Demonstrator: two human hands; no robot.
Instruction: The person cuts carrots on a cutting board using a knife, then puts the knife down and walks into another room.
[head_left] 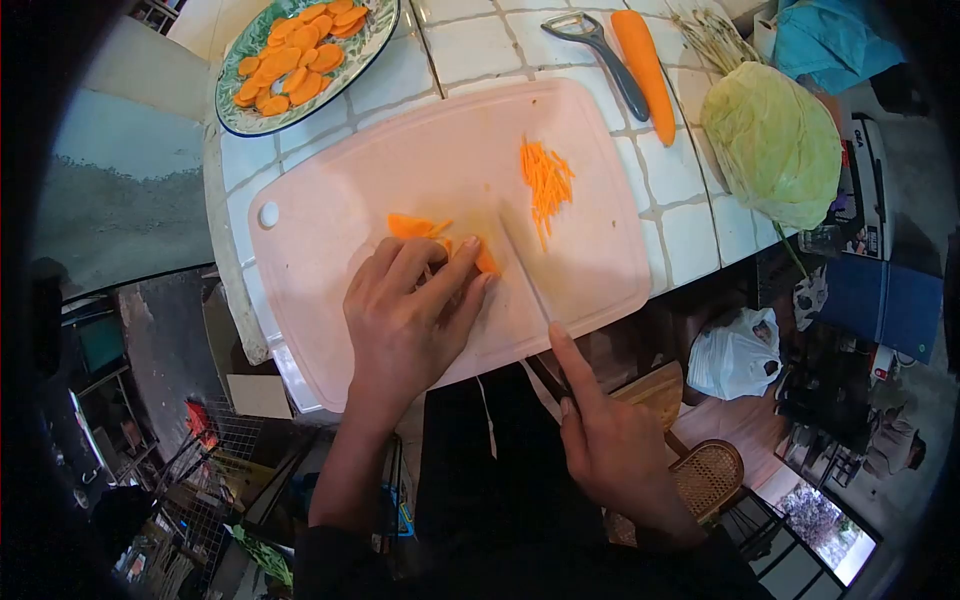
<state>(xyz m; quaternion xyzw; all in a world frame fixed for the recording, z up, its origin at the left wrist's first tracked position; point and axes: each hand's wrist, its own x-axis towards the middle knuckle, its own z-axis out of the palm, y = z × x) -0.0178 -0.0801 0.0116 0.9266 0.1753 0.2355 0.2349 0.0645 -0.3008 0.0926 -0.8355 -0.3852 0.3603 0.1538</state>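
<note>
On the pink cutting board [340, 190], my left hand [415, 305] presses with bent fingertips on sliced carrot [415, 226], partly hidden under the fingers. My right hand [610, 430] grips a knife [522, 268] by its handle, the index finger stretched along the top. The blade rests at the board just right of the carrot slices, apart from my left fingers. A small pile of carrot shreds [546, 188] lies on the board's right part.
Carrot rounds fill a green patterned plate [232, 112] at the upper left. A peeler [610, 65] and a whole peeled carrot [645, 75] lie beyond the board. A cabbage [772, 145] sits at the right edge of the tiled counter [690, 235]. A woven chair [708, 478] stands below.
</note>
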